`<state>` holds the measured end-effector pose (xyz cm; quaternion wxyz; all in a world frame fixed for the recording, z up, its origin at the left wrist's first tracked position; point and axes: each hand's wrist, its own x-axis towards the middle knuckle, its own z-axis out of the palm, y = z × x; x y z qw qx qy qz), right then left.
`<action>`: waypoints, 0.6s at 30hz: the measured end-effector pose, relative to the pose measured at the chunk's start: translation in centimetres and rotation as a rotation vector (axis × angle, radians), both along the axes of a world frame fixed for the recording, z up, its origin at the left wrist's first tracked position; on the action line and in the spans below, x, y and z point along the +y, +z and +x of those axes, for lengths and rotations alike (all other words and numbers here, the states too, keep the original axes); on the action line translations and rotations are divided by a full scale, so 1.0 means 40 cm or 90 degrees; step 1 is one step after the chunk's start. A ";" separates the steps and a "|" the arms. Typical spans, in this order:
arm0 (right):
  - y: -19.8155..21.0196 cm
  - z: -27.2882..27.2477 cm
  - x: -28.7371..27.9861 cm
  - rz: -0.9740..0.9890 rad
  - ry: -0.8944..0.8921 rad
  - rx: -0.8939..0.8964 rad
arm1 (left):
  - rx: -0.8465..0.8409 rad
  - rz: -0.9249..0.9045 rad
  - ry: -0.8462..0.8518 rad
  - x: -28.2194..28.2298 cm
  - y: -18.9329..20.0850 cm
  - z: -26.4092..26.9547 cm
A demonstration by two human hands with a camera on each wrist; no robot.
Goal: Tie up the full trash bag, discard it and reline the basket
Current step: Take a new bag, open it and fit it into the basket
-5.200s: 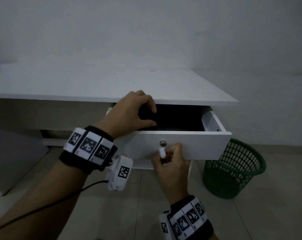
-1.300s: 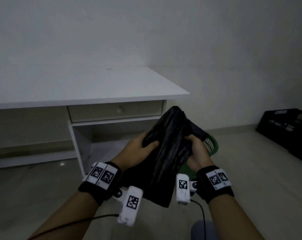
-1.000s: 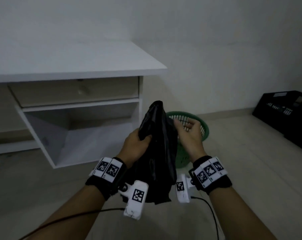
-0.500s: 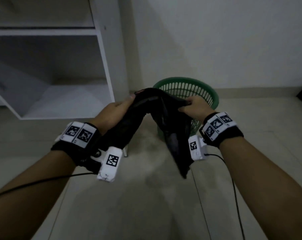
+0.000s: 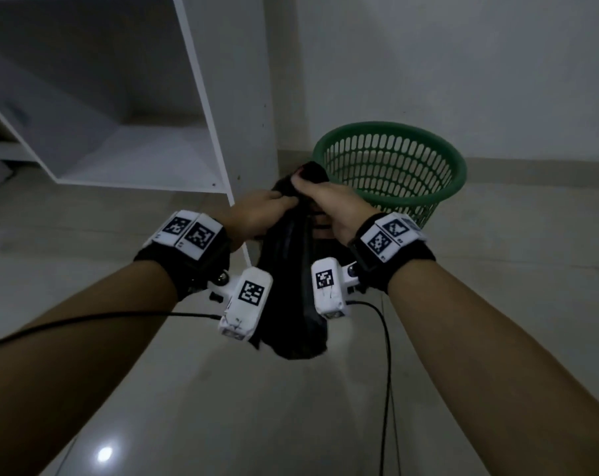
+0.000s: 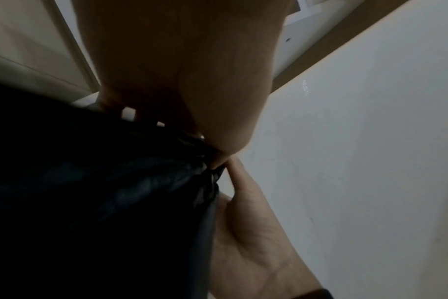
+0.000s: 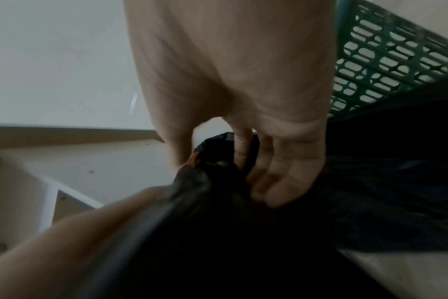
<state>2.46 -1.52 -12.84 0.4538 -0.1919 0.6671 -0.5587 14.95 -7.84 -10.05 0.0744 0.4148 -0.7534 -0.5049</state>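
A fresh black trash bag (image 5: 292, 297) hangs crumpled between my two hands, just in front of the green slotted basket (image 5: 392, 166), which stands bare on the floor by the wall. My left hand (image 5: 256, 214) grips the bag's top edge from the left. My right hand (image 5: 322, 197) pinches the same bunched top from the right, thumb against the plastic. In the left wrist view the bag (image 6: 102, 202) fills the lower left under my left hand (image 6: 218, 153). In the right wrist view my right hand (image 7: 243, 161) holds the bag (image 7: 243, 232) beside the basket (image 7: 386, 64).
A white desk's open shelf compartment (image 5: 126, 156) and its side panel (image 5: 243, 139) stand to the left of the basket. The pale wall (image 5: 463, 63) runs behind. Tiled floor (image 5: 497, 286) spreads in front and to the right. Wrist-camera cables (image 5: 387, 372) hang below my arms.
My hands have come together at the bag's top, after holding it stretched apart half a second ago. The view has tipped further down and the basket looks closer.
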 end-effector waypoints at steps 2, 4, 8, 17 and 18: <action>-0.029 -0.009 -0.005 -0.008 -0.019 0.105 | 0.008 0.002 0.012 -0.011 -0.010 0.008; -0.054 -0.041 0.014 0.035 -0.019 0.215 | 0.039 -0.003 0.040 -0.035 -0.021 0.017; -0.074 -0.110 0.091 0.259 0.074 0.396 | 0.135 -0.024 0.134 -0.098 -0.040 0.025; -0.027 -0.028 0.077 0.074 0.015 0.071 | 0.112 0.110 -0.095 -0.059 -0.083 -0.053; -0.029 -0.023 0.065 0.057 -0.014 0.033 | 0.106 0.095 -0.117 -0.055 -0.081 -0.056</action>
